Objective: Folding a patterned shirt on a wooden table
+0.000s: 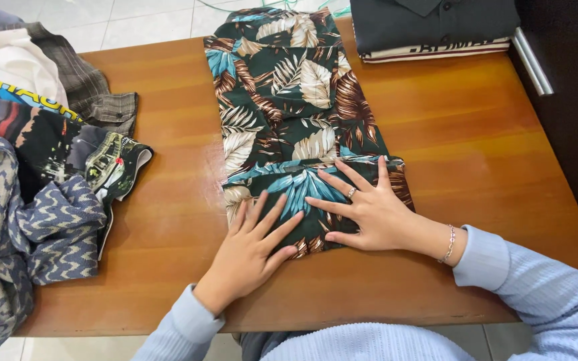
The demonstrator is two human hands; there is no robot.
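Observation:
A dark green shirt with a leaf print (289, 100) lies folded lengthwise down the middle of the wooden table (476, 140). Its near end is folded over. My left hand (252, 251) lies flat with spread fingers on the near left corner of that fold. My right hand (362, 204), with a ring and a bracelet, presses flat on the near right part of the same fold. Neither hand grips the cloth. Both arms are in light blue sleeves.
A heap of unfolded clothes (28, 174) covers the table's left end, with plaid, zigzag and printed pieces. A stack of folded dark shirts (436, 27) sits at the far right corner, next to a dark cabinet with a metal handle (531, 61).

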